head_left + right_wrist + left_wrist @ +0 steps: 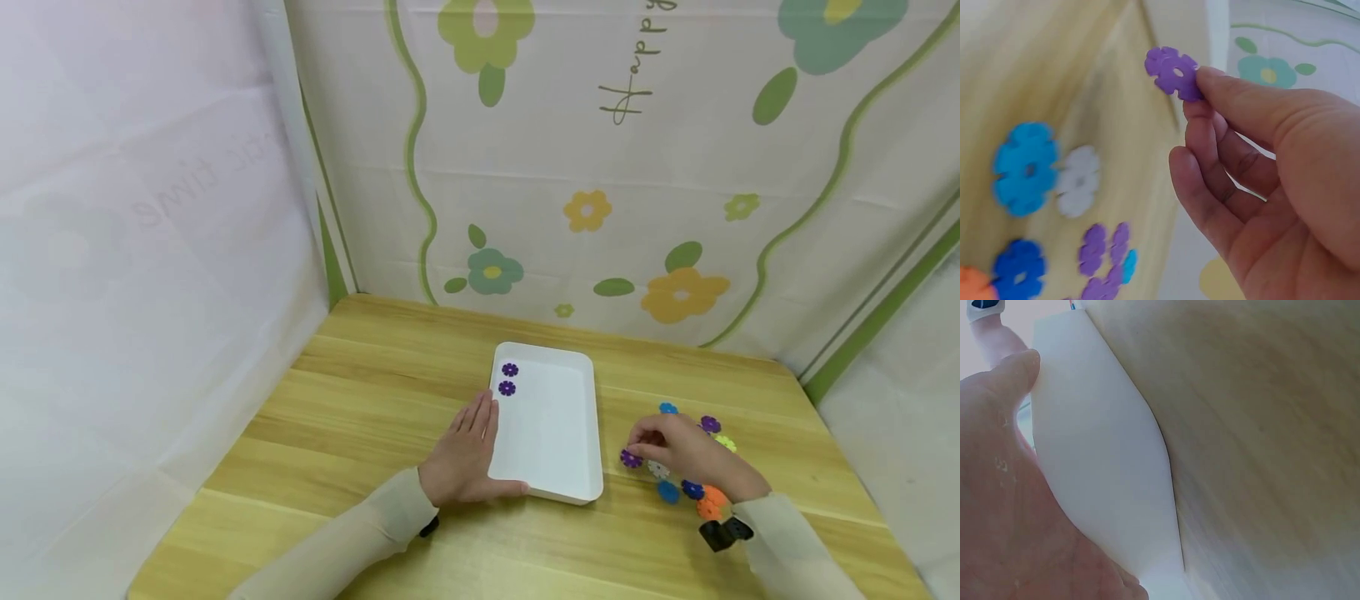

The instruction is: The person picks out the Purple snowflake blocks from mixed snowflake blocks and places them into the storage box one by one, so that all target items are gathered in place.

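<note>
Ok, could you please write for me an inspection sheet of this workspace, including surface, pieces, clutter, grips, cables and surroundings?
Surface: wood-grain tabletop.
Pieces: two purple notched flower discs in the white tray, near its far-left corner; loose mixed-colour discs to the tray's right.
Clutter: nothing seen.
Left grip: left hand rests against the tray's left and near edges.
Right grip: right hand pinches another purple disc.
Cables: nothing seen.
Surroundings: flower-printed cloth behind, pale cloth at both sides.
</note>
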Demonstrator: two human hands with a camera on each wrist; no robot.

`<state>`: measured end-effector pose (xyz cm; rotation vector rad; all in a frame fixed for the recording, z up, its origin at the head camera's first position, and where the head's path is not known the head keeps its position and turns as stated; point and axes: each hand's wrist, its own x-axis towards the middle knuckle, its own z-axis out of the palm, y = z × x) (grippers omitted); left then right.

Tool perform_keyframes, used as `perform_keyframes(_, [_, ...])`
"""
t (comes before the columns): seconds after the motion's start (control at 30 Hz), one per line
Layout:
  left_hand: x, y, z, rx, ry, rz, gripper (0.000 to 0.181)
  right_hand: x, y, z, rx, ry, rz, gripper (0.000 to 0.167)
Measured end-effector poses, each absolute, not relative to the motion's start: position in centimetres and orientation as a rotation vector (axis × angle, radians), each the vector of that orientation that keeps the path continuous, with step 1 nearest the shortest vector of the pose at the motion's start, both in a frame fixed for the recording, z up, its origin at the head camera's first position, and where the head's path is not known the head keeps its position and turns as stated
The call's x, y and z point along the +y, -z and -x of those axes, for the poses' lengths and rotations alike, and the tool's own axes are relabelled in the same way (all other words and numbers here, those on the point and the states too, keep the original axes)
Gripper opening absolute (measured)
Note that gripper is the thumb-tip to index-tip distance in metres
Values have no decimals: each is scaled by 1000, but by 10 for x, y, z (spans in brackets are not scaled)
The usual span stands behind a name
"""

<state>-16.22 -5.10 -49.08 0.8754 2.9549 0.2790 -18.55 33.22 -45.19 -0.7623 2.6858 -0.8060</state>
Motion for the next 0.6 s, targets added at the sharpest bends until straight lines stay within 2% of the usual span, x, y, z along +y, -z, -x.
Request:
perform_keyframes(0.3, [-51, 489, 163, 2958, -243, -872, 129, 295, 429, 211, 2665, 816, 801, 11])
perform_keyframes(0.6, [-49, 488, 162, 2962, -218, -852, 131, 242, 428, 241, 2576, 820, 866, 11])
